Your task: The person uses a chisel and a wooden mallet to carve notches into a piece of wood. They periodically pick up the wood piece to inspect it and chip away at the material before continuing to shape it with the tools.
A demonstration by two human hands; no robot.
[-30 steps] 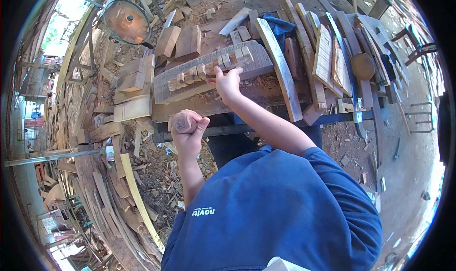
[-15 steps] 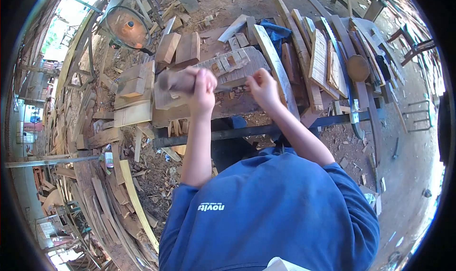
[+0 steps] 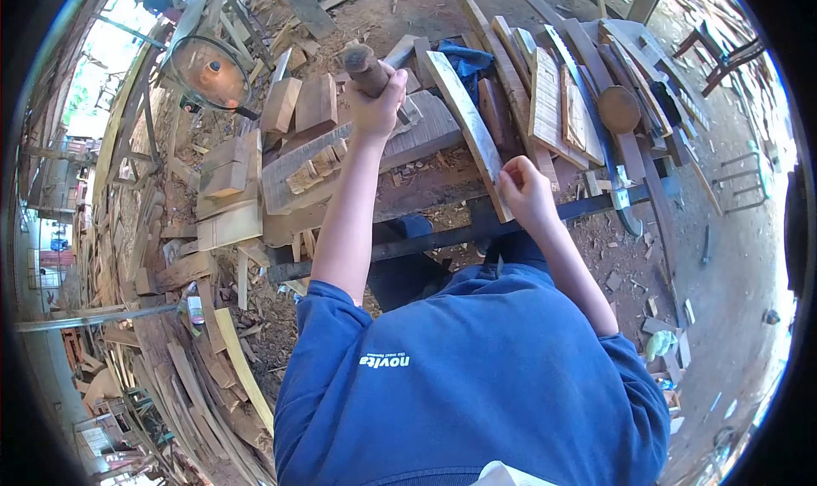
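Note:
My left hand [image 3: 376, 105] is closed around a thick wooden mallet [image 3: 362, 60], held raised above the bench with its round end up. Below it, on a broad wooden block [image 3: 430, 133], lies a narrow piece of wood with notches cut in it [image 3: 317, 169]. My left forearm hides the middle of that piece. To the right, my right hand [image 3: 528, 195] is closed with thumb and fingers together, beside the near end of a long pale board [image 3: 466, 116]. Anything between those fingers is too small or hidden to make out.
Short wooden blocks [image 3: 317, 103] stand at the bench's left. Boards, a handsaw [image 3: 628, 205] and a round wooden disc [image 3: 619, 109] lie to the right. A round fan [image 3: 210, 71] stands at the upper left. Scraps cover the ground.
My left hand has lifted the mallet up and away, tipping it upright. My right hand has moved right and toward my body, away from the notched piece. The view has shifted slightly.

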